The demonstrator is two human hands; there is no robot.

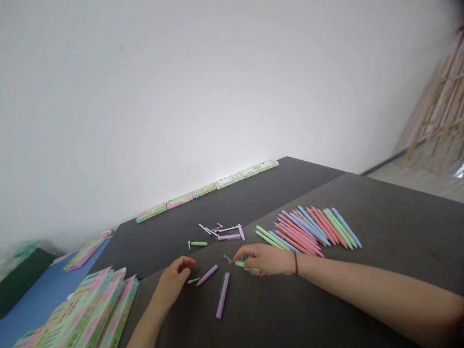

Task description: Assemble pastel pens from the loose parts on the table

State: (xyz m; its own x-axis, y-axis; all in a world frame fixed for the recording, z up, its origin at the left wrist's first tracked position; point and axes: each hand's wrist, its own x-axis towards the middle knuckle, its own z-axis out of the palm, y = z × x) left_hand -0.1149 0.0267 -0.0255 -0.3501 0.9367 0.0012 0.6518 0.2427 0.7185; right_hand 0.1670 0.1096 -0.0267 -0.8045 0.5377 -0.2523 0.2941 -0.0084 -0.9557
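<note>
My right hand (266, 258) holds a light green pen part (240, 264) between thumb and fingers, just above the dark table. A small clear piece (228, 259) shows beside its fingertips. My left hand (174, 280) hovers at the left with loosely curved fingers and nothing visible in them. Close to its thumb lie a small green piece (193, 280) and a purple pen part (207, 275). Between the hands is a purple pen barrel with a clip (223, 296). Farther back are a green pen part (199, 243) and several loose purple and white pen parts (229, 237).
Several pink, blue, green and purple pens (308, 229) lie in rows at the right. Patterned boxes (205, 191) line the wall edge of the table (308, 183). More patterned packs (83, 309) are stacked at the left front, by a blue surface (32, 304).
</note>
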